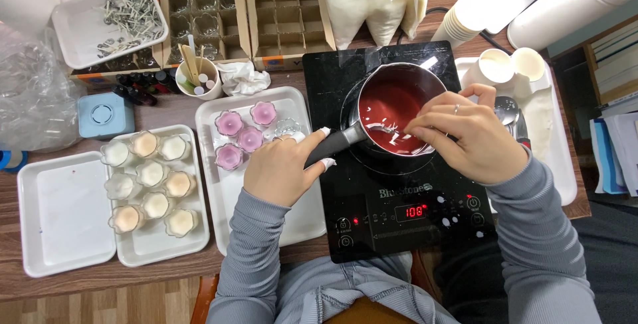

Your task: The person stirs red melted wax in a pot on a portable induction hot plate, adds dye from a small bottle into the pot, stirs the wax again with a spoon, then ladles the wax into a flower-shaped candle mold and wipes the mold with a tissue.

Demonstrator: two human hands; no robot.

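The small pot (399, 108) is shiny metal with a matt dark handle (335, 143), and the red liquid (392, 101) inside it looks glossy and smooth; it sits on a cooktop (392, 217) of polished black glass that mirrors the light. The desk (166, 108) is brown wood with a dull grain, carrying smooth white plastic trays (63, 214), clear glass cups (229, 123) and rough brown cardboard boxes (282, 8). Both sleeves (256, 264) are ribbed grey cloth.

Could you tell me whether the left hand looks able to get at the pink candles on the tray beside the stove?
Probably yes: the left hand holds the pot handle right beside the pink candles, with nothing between them, though it would have to let go first.
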